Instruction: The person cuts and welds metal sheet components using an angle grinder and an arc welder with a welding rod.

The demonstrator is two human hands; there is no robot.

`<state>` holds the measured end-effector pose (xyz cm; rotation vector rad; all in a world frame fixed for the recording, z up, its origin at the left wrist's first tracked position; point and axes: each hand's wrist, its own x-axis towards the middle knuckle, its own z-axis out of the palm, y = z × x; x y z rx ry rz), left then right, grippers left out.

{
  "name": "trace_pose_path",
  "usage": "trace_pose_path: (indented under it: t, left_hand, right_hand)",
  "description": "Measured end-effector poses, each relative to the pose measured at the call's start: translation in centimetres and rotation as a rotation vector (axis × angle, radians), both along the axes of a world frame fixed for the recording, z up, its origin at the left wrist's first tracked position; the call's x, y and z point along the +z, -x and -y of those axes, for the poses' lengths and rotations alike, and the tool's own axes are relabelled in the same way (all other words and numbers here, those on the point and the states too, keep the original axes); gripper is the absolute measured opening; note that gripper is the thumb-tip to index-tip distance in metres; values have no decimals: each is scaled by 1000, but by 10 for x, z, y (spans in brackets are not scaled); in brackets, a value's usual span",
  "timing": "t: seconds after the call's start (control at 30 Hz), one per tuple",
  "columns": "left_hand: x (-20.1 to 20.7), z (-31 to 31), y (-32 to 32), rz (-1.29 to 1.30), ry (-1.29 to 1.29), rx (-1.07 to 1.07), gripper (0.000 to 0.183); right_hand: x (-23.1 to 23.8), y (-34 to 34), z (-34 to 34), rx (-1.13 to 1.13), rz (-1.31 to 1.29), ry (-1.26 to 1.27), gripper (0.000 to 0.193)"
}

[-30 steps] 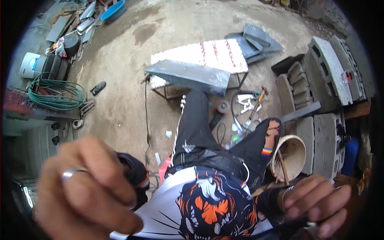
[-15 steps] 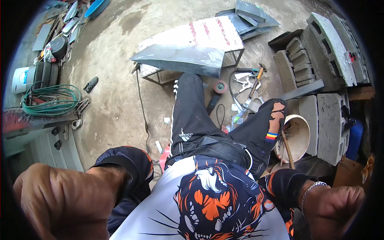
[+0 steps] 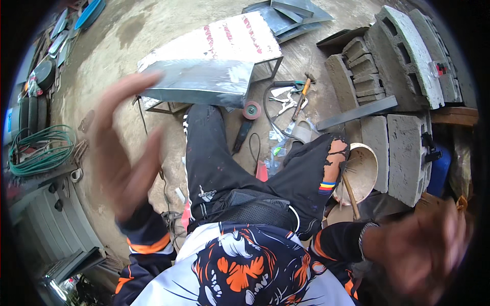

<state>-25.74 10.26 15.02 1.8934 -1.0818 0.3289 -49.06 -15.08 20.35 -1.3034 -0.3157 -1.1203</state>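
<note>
My left hand (image 3: 122,148) is raised at the left, blurred, its thumb and fingers apart with nothing between them. Its fingertips overlap, in the picture, the left end of a bent grey sheet-metal piece (image 3: 204,76); I cannot tell whether they touch. That piece rests on a low metal-framed stand with a white, red-marked top (image 3: 240,35). Out at the lower right is my right hand (image 3: 423,250), smeared by motion, a chain bracelet at its wrist; its fingers are unclear. An angle grinder (image 3: 243,133) with a round disc lies on the floor between my legs.
Right of the grinder lie a hammer (image 3: 302,94) and locking pliers (image 3: 287,105). A bucket (image 3: 365,171) with a wooden handle stands by concrete blocks (image 3: 408,158). More sheet metal (image 3: 291,18) is stacked behind. A coiled green hose (image 3: 41,153) sits at the left.
My left hand has risen from the lower left toward the sheet metal and opened. My right hand remains at the lower right, now blurred. The view has shifted, moving the scene leftward.
</note>
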Motion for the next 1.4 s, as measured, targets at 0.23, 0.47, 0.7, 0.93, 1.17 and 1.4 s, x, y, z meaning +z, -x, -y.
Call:
trace_pose_path:
  t: [0.23,0.47,0.7,0.93,1.17,1.4]
  left_hand:
    - [-223,-24,-96,256,-999,250,83]
    - [-228,24,-130,187,-773,109,72]
    - [-197,74,-194,267,-854,261,58]
    - [-207,124,-247,412,-684,530,53]
    - [-217,158,-252,392,-531,496,35]
    - [-199,146,-262,373,-629,448,27]
  right_hand:
    - [-157,-55,20,-161,-669,-258,41]
    - [-99,-91,10,535,-533,60,38]
    - [-126,-143,12,775,-446,-220,42]
    - [-443,-189,107,-138,-1221,-678,36]
    - [-684,-108,146,-748,-1817,111,87]
    - [-708,-166,111,-804,-1967,-83,57]
